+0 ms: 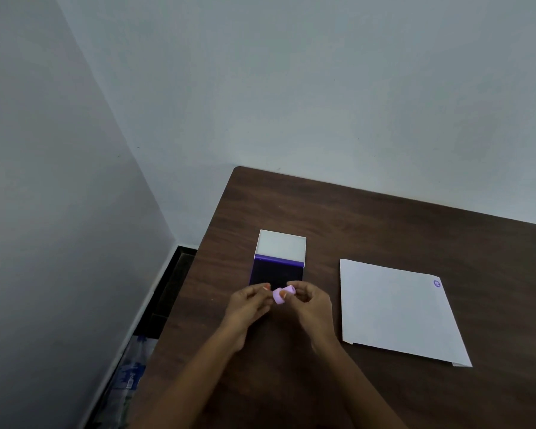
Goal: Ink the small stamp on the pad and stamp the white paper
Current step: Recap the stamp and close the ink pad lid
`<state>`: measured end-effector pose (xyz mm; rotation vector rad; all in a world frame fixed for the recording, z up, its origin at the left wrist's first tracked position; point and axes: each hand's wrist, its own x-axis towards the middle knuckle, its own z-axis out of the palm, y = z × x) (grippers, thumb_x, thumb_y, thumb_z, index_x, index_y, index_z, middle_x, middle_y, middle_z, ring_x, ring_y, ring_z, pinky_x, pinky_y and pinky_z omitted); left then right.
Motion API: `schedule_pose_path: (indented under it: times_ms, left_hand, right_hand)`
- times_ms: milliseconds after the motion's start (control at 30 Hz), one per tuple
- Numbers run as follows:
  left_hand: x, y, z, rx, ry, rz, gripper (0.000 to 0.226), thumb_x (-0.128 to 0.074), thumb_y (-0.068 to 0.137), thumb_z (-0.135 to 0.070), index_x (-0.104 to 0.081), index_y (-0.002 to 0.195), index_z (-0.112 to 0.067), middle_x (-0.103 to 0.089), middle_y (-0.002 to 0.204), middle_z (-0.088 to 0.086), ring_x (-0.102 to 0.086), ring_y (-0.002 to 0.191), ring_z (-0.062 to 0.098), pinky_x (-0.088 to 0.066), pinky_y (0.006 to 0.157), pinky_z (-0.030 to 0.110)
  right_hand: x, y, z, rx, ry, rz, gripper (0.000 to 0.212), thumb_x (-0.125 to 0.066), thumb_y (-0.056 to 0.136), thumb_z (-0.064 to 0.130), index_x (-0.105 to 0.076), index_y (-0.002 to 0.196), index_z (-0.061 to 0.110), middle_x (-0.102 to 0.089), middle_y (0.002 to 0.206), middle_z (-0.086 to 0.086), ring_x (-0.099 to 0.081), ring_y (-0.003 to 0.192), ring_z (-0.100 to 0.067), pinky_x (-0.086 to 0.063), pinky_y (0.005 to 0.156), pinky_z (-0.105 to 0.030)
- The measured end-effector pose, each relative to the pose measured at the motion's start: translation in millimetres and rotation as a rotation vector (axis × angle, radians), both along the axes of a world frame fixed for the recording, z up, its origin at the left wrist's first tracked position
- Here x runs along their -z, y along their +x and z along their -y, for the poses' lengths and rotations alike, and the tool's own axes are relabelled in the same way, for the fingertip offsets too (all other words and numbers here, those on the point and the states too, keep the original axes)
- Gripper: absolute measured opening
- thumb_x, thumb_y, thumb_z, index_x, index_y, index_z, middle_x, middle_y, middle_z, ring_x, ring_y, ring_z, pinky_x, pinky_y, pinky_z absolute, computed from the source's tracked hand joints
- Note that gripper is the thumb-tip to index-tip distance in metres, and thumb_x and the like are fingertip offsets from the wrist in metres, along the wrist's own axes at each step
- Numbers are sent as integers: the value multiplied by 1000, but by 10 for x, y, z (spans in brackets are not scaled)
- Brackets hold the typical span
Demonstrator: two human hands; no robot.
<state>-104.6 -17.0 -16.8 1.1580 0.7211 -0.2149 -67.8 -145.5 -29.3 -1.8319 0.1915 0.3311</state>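
Holding: small stamp (281,295), lilac, pinched between both hands just in front of the pad's near edge, above the table (384,224).
Left hand (248,305): fingers (265,287) closed on the stamp's left end.
Right hand (310,301): fingers (291,286) closed on the stamp's right end; possibly parting a cap from the body, too small to tell.
Ink pad (276,274): dark purple, lid (281,245) raised behind it, open and reachable.
White paper (396,308): flat, well to the right of the pad; one round purple mark (436,283) near its far right corner.
Step in hand, judged: readying the stamp for inking.
Doing it well: face turned down, pressed squarely and lightly on the pad, lifted straight; then set on a blank patch of paper without sliding.
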Motion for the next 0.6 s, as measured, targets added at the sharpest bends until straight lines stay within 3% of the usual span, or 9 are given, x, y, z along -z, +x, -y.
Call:
schedule_pose_path:
  times_ms: [67,167,467,600]
  left_hand:
    - [30,19,-48,-110,108,-15,15,-55,88,-12,-62,101,-13,-64,96,5,-61,91,16,-50,70,21]
    - [56,28,-123,-204,207,-10,14,-49,91,-10,-62,96,-11,-64,89,5,-61,85,15,-49,68,21]
    - [135,72,-132,-271,276,-22,18,-44,93,-11,-61,87,-12,-63,82,4,-60,77,14,-46,63,22]
    - [171,60,-124,-249,300,-4,18,-44,93,-11,-61,86,-14,-64,83,4,-60,79,15,-48,66,23]
  right_hand:
    - [38,11,-29,-43,-87,52,16,-74,72,24,-67,86,20,-67,78,9,-62,75,-2,-42,65,-8]
    - [105,10,-48,-151,-143,122,7,-67,79,20,-66,86,15,-66,80,5,-59,75,-1,-41,68,-13]
    - [284,-39,-80,-431,-392,277,16,-62,82,16,-61,97,12,-63,102,-7,-49,86,-6,-33,73,-6]
    - [381,-80,-52,-488,-442,277,21,-61,83,19,-57,103,13,-60,111,-8,-51,98,-11,-36,85,-16]
